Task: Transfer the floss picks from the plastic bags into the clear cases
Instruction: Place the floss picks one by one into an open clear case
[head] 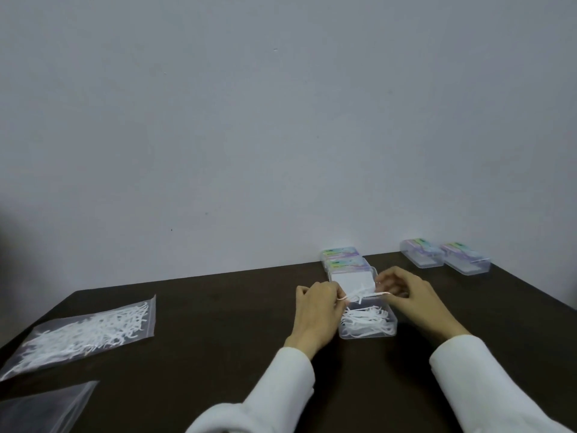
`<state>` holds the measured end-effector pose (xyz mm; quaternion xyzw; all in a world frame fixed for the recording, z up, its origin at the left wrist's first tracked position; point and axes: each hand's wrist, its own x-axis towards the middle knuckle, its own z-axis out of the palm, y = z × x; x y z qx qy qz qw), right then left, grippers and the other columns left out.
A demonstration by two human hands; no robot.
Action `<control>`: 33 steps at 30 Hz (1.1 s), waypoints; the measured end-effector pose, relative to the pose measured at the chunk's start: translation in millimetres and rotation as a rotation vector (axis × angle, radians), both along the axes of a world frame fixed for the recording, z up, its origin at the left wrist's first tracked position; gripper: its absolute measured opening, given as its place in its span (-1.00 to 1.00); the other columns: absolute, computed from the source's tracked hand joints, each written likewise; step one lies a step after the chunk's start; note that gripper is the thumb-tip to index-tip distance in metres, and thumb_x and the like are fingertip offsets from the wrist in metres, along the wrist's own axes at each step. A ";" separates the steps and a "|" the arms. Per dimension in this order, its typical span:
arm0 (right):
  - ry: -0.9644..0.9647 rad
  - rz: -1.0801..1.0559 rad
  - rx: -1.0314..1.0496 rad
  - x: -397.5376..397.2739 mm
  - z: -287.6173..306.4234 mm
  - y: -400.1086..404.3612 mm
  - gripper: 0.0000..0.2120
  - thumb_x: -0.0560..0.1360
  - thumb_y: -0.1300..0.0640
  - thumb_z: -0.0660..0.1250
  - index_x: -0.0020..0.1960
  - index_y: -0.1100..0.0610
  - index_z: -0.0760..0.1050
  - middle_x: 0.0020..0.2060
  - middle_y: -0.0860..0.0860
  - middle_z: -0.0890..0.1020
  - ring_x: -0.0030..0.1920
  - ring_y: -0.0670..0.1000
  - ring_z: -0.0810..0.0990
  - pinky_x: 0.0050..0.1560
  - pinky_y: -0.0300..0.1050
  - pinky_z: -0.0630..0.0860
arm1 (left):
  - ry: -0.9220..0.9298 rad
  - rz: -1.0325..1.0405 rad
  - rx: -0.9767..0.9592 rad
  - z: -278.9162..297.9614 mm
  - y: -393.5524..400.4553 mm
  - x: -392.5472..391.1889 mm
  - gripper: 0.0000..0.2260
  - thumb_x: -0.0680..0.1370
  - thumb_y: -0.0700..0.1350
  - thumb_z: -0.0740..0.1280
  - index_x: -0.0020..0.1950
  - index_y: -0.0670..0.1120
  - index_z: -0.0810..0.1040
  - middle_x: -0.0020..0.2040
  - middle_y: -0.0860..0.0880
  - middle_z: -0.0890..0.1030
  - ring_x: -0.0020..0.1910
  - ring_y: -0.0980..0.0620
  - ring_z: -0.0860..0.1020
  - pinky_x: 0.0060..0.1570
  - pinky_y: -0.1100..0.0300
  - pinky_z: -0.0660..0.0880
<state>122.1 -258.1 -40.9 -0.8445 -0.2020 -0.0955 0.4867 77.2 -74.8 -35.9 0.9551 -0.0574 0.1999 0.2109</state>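
Both hands are raised just above an open clear case (368, 326) on the dark worktop (218, 323), white sleeves reaching in from the lower right. Left hand (315, 314) has its fingers curled, pinching one end of a small bunch of floss picks (362, 295); right hand (406, 295) is curled likewise and pinches the other end, so the bunch hangs between them over the case. Inside the case lies a loose heap of white picks, and its lid (352, 281) stands tilted up behind. Two closed cases (343, 259) sit just beyond it by the wall, two more (446, 253) farther right. Well to the left lies a plastic bag (87, 332) full of picks, with another bag (40, 407) nearer the worktop's front edge; its contents cannot be told.
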 end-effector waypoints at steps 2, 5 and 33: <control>0.041 0.043 0.001 -2.1 1.4 -1.4 -0.76 0.38 0.38 0.35 -0.07 0.07 0.53 -0.22 0.02 0.65 -0.19 -0.01 0.61 -0.20 -0.36 0.51 | -0.012 0.027 0.097 -1.1 -5.3 1.9 -0.87 0.60 -0.04 0.23 0.07 -0.05 0.50 0.04 0.00 0.58 0.03 0.05 0.48 0.25 0.08 0.20; 0.058 0.082 -0.052 -3.4 2.3 -2.3 -0.83 0.38 0.33 0.42 -0.15 0.07 0.57 -0.24 0.02 0.66 -0.20 -0.02 0.62 -0.22 -0.36 0.52 | -0.013 0.028 0.179 0.4 -11.1 5.2 -0.86 0.61 -0.06 0.22 0.09 -0.07 0.50 0.06 -0.02 0.58 0.07 0.02 0.47 0.25 0.04 0.18; 0.025 0.050 -0.036 -7.6 4.8 3.5 -0.87 0.37 0.27 0.46 -0.21 0.05 0.60 -0.24 -0.06 0.66 -0.18 -0.09 0.63 -0.17 -0.38 0.52 | 0.150 -0.141 -0.737 -18.4 11.5 13.8 -0.78 0.48 -0.33 0.35 -0.01 -0.02 0.57 0.00 0.04 0.61 -0.01 0.14 0.55 -0.02 0.34 0.51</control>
